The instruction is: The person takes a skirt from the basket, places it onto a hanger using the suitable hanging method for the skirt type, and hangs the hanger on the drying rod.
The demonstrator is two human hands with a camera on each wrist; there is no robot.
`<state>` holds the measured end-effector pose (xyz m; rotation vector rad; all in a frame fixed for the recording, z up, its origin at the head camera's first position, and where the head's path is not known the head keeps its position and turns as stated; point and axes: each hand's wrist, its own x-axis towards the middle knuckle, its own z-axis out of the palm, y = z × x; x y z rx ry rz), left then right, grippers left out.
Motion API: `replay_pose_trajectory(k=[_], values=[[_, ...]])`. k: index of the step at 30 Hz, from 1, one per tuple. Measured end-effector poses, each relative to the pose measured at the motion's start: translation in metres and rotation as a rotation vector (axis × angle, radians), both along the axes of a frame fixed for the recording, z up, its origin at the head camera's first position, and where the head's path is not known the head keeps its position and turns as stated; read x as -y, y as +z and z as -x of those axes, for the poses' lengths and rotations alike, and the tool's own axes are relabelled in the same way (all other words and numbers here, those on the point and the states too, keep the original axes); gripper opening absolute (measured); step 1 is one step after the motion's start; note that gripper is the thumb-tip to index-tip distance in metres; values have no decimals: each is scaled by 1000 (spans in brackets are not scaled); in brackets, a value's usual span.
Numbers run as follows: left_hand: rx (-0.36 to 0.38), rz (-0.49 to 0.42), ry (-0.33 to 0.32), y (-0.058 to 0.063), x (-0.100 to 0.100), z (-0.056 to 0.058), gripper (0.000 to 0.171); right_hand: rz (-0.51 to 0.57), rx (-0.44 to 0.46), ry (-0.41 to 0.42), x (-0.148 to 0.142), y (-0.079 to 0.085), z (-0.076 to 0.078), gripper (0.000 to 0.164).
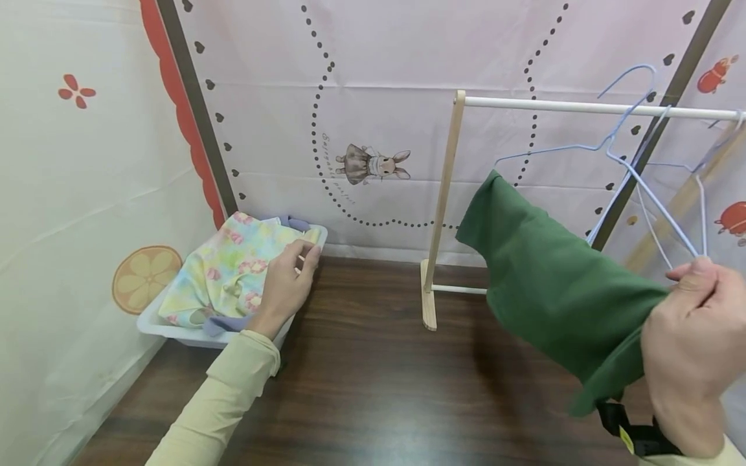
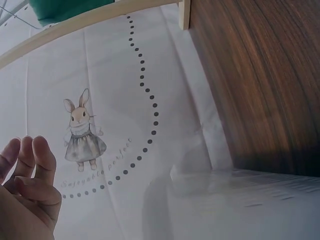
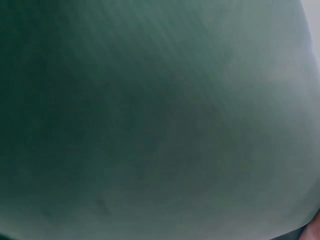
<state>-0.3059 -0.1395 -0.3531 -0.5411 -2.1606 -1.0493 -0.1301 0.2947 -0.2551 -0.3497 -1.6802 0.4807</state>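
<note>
My right hand [image 1: 696,330] grips one end of a green cloth [image 1: 559,272] together with the lower corner of a blue wire hanger [image 1: 655,200]. The cloth's other end hangs from the hanger's far left corner, and the hanger's hook rises above the rack's rail. Green fabric [image 3: 150,120] fills nearly all of the right wrist view. Over the right side of a white basket [image 1: 154,323] is my left hand [image 1: 288,281], fingers loosely bent and holding nothing. Beneath it lies a pastel floral cloth [image 1: 233,259]. The left wrist view also shows the left hand [image 2: 35,185] with nothing in it.
A drying rack with a white rail [image 1: 548,105] and a wooden post [image 1: 445,194] stands on the dark wooden table [image 1: 361,388]. More wire hangers [image 1: 702,200] hang at the right. Purple cloth [image 1: 218,323] shows beneath the floral one. Printed sheets [image 1: 384,52] line the walls.
</note>
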Motion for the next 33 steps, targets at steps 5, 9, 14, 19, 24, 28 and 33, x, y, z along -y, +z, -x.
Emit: replay_pose_trajectory(k=[5,9,14,19,24,28,33], values=[[3,-7,25,-3,2,0,29,-30,-2,-66,6,3,17,49],[1,-5,22,-3,3,-1,29,-5,3,-101,6,1,32,51],[1,0,33,-5,4,-1,28,67,3,-150,-1,-8,50,50],[4,3,27,-8,6,0,29,82,19,-186,-16,-20,65,51],[20,5,19,-12,7,0,30,62,67,-221,-31,-42,79,55],[34,16,8,-14,6,1,30,43,105,-232,-40,-55,86,57],[34,14,2,-15,5,2,29,54,157,-225,-47,-59,86,59]])
